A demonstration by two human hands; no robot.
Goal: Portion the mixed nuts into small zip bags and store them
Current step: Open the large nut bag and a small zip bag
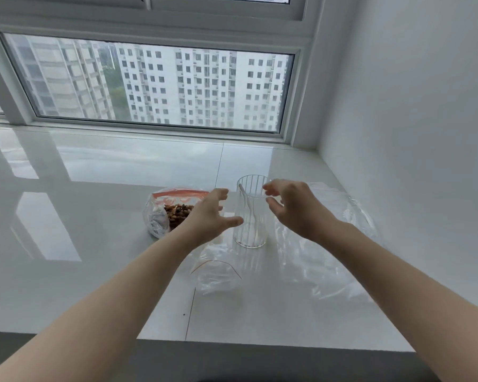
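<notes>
Glass (250, 213), ribbed, rigid, likely slick and breakable, stands on the desk (94, 188) between the spread, empty fingers of left hand (210, 216) and right hand (295, 208), best gripped mid-wall, while the limp nut bag (171, 208) lies just beyond the left fingers

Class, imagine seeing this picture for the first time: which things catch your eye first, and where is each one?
Two bare hands, the left hand and the right hand, hover open on either side of a ribbed clear glass standing upright mid-counter. Left of the glass lies a bag of mixed nuts with an orange zip strip. Behind, a wide window shows apartment towers.
</notes>
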